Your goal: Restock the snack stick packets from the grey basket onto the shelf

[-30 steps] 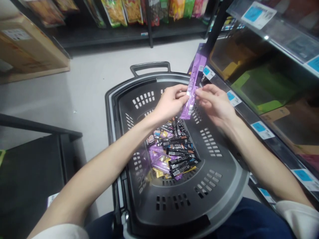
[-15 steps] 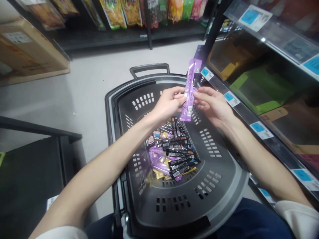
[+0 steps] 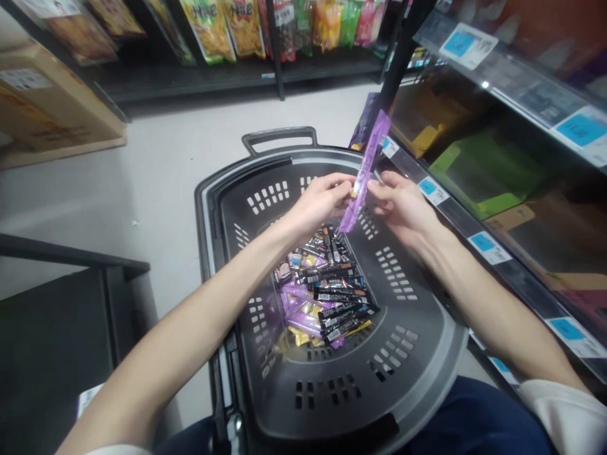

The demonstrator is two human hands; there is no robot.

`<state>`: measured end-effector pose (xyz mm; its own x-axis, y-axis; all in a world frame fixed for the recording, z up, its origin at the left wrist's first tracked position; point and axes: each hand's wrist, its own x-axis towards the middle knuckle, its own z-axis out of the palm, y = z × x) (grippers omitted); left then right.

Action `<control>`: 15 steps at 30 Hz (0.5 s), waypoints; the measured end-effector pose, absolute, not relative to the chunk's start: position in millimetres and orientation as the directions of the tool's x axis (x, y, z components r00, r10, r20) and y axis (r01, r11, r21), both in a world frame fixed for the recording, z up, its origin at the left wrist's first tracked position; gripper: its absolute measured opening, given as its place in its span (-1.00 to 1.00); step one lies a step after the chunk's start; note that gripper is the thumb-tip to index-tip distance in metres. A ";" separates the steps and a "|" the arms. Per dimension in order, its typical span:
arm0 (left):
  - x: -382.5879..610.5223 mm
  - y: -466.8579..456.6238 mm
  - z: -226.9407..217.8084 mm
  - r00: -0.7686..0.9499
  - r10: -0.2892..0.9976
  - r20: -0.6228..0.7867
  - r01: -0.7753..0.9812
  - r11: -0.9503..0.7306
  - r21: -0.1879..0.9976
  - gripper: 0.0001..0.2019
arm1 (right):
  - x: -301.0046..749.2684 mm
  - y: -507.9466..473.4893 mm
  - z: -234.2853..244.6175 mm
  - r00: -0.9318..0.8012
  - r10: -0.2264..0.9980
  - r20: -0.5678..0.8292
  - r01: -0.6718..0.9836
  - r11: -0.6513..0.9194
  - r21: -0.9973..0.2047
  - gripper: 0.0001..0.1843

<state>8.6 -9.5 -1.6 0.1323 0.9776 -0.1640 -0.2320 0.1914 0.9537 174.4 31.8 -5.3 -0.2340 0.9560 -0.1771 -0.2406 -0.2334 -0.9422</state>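
Observation:
A long purple snack packet (image 3: 368,161) stands nearly upright over the far side of a dark grey shopping basket (image 3: 427,354). My left hand (image 3: 321,201) pinches its middle from the left. My right hand (image 3: 402,205) pinches the same spot from the right. Both hands have their fingers closed on the packet. Down in the basket's bottom lies a heap of several black, purple and yellow stick packets (image 3: 322,294).
A store shelf with blue price tags (image 3: 488,246) runs along my right, holding green and yellow boxes (image 3: 484,174). Hanging snack bags (image 3: 246,25) line a rack across the aisle. Cardboard boxes (image 3: 42,101) sit at far left. A black stand (image 3: 71,316) is at my left.
The purple packet has tilted, its top leaning to the right, and turned more edge-on. Both hands have stayed on it, and the view has shifted slightly.

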 end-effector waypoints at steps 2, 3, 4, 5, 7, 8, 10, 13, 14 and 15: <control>8.4 -10.1 -3.2 0.130 0.979 -0.160 -0.237 0.187 0.953 -0.83 | 173.7 30.9 -5.3 -0.272 0.946 -0.180 -0.234 -0.246 -0.941 -0.57; 8.0 -10.4 -4.2 0.123 0.979 -0.162 -0.246 0.189 0.951 -0.82 | 173.4 30.5 -5.6 -0.294 0.939 -0.180 -0.226 -0.251 -0.941 -0.58; 7.5 -10.6 -5.2 0.117 0.978 -0.171 -0.260 0.196 0.945 -0.79 | 173.1 30.0 -6.0 -0.314 0.932 -0.181 -0.218 -0.257 -0.942 -0.60; 7.0 -10.7 -6.2 0.118 0.976 -0.185 -0.280 0.212 0.936 -0.78 | 172.7 29.6 -6.5 -0.329 0.927 -0.179 -0.212 -0.258 -0.943 -0.63; 5.8 -10.2 -7.9 0.136 0.967 -0.216 -0.328 0.250 0.911 -0.78 | 172.0 28.4 -7.4 -0.348 0.921 -0.177 -0.206 -0.259 -0.944 -0.68; 5.4 -9.7 -8.7 0.146 0.962 -0.230 -0.354 0.268 0.896 -0.79 | 171.6 27.8 -7.6 -0.356 0.918 -0.176 -0.204 -0.261 -0.943 -0.71; 5.1 -8.7 -10.0 0.143 0.960 -0.241 -0.401 0.279 0.873 -0.78 | 170.5 26.7 -7.7 -0.371 0.913 -0.169 -0.208 -0.259 -0.943 -0.76; 5.9 -8.0 -11.3 0.066 0.972 -0.225 -0.436 0.230 0.870 -0.75 | 168.9 26.1 -6.9 -0.387 0.911 -0.143 -0.248 -0.252 -0.935 -0.84; 6.3 -8.0 -11.4 0.034 0.976 -0.216 -0.444 0.208 0.872 -0.76 | 168.7 26.2 -6.7 -0.387 0.912 -0.134 -0.266 -0.250 -0.931 -0.85; 6.6 -8.1 -11.2 0.003 0.978 -0.207 -0.453 0.186 0.872 -0.78 | 168.6 26.4 -6.5 -0.384 0.914 -0.127 -0.279 -0.246 -0.928 -0.84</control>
<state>6.6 -8.1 -11.2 0.0029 0.9784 -0.2067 -0.4530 0.1856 0.8720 168.6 26.4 -6.5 -0.3844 0.9144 -0.1270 -0.2788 -0.2461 -0.9283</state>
